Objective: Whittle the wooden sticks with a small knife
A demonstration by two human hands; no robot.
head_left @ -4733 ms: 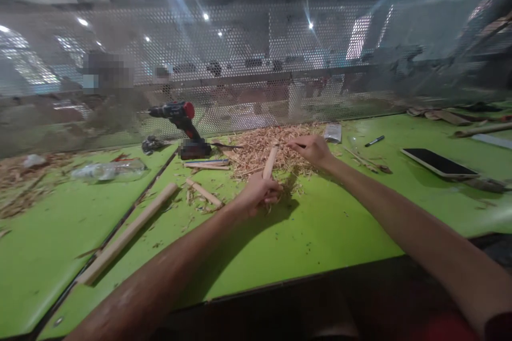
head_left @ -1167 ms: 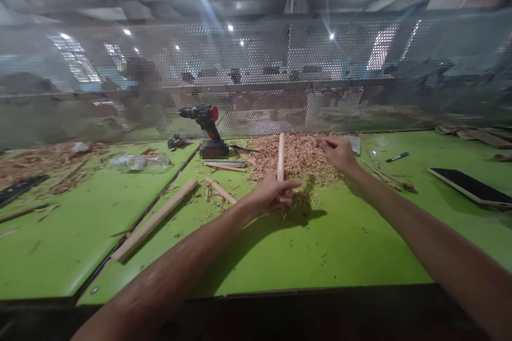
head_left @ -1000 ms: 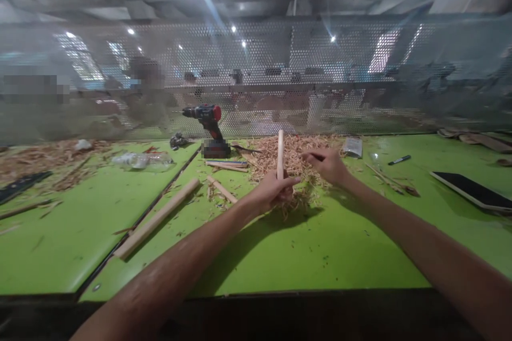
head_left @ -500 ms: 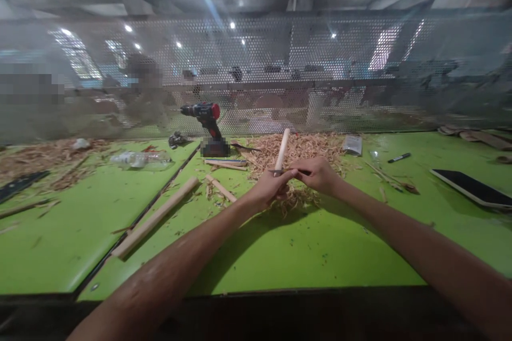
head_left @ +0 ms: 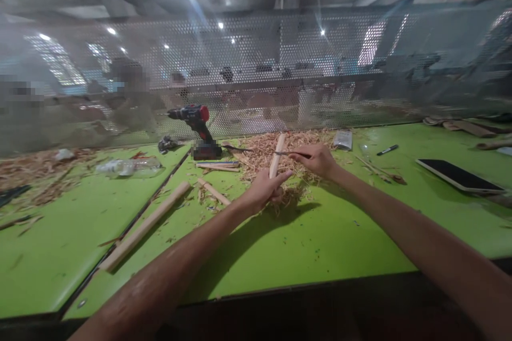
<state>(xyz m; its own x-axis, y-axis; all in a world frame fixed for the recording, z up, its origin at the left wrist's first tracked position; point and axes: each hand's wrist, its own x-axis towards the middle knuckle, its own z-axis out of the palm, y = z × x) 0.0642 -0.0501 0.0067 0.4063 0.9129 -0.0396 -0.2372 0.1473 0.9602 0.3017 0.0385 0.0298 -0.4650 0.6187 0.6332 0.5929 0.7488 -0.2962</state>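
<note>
Head view, left to right: wood shavings (head_left: 28, 168) litter the far left of the green table (head_left: 320, 234), and a clear plastic bottle (head_left: 128, 167) lies on its side nearby. A long square wooden bar (head_left: 146, 224) rests diagonally along the seam in the table. Behind it a red-and-black cordless drill (head_left: 194, 127) stands against the perforated metal screen (head_left: 280, 64), with a blue pencil (head_left: 218, 164) and a short wood strip (head_left: 214, 192) in front. The left hand (head_left: 262, 192) is clenched around the lower end of a round wooden dowel (head_left: 277, 155), which leans away over a heap of shavings (head_left: 260, 152). The right hand (head_left: 316, 160) grasps a thin dark blade (head_left: 286, 153) whose tip meets the dowel's upper part. Further right lie a small clear packet (head_left: 343, 139), a black marker (head_left: 386, 149) and a dark phone (head_left: 460, 176), all well apart from the hands.
</note>
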